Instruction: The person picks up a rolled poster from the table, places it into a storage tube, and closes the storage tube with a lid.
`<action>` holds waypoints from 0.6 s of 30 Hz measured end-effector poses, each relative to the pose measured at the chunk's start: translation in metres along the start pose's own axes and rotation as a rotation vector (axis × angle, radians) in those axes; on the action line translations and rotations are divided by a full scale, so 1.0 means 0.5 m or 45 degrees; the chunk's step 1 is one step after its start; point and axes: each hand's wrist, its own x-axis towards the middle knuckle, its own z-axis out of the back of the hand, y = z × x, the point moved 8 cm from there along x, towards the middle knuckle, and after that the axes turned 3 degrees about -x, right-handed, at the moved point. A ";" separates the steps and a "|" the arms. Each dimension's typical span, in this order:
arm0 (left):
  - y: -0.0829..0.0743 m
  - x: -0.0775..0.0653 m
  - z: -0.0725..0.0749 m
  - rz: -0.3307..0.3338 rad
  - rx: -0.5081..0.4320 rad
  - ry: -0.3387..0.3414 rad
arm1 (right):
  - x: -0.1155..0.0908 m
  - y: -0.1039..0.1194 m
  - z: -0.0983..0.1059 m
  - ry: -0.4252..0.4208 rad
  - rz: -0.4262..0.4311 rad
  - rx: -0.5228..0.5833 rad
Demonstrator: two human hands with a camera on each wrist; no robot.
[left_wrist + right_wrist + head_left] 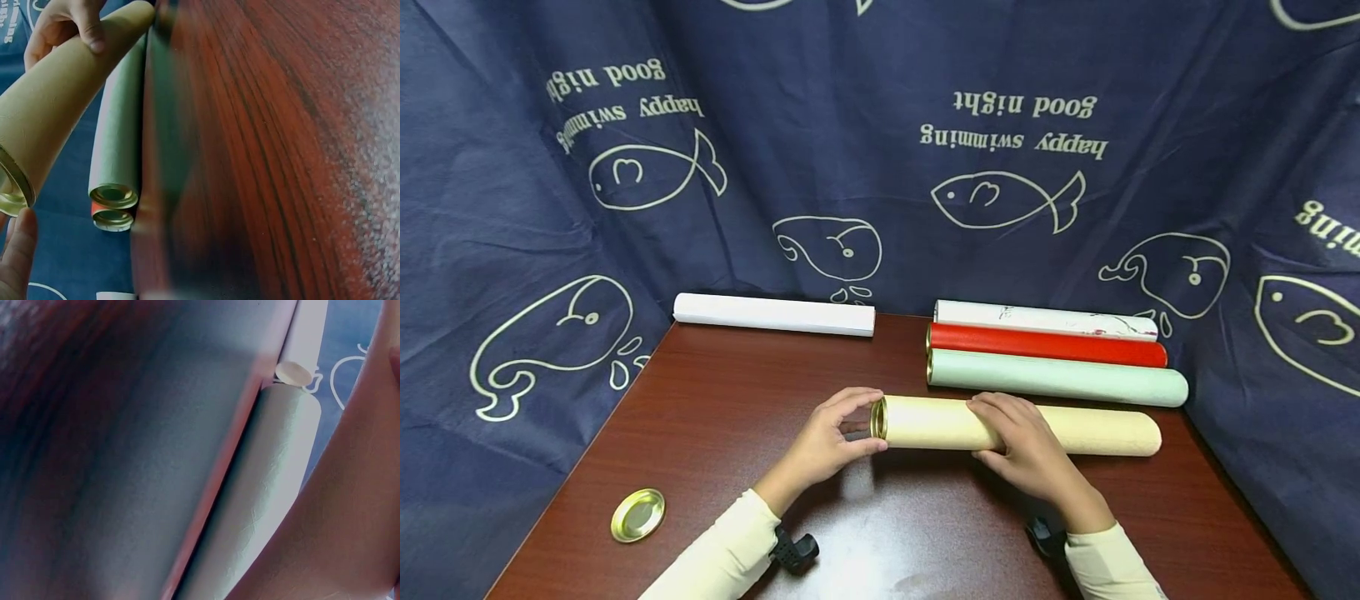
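A long cream cardboard tube (925,422) lies crosswise in front of me, above the table. My left hand (823,437) holds its left end, with thumb and fingers at opposite sides of the gold metal rim (880,419). Over the tube's middle my right hand (1018,442) grips from above, thumb on the near side. In the left wrist view the tube (59,94) slants upward, the left thumb (22,250) right at its rim and the right hand (65,25) farther along. A round gold metal lid (638,515) lies alone at the table's left.
Behind the held tube lie a pale green tube (1060,377), a red tube (1045,344) and a white patterned tube (1037,318), side by side. A plain white tube (775,314) rests at the back left. Dark blue printed curtain (880,150) encloses the brown table (730,392).
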 end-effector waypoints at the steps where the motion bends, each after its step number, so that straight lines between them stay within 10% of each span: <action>1: 0.006 -0.001 -0.001 0.001 -0.015 0.006 | 0.000 0.000 0.000 -0.002 0.001 0.002; 18: 0.034 -0.016 -0.007 0.017 -0.147 0.056 | -0.004 0.022 -0.003 0.022 0.098 0.009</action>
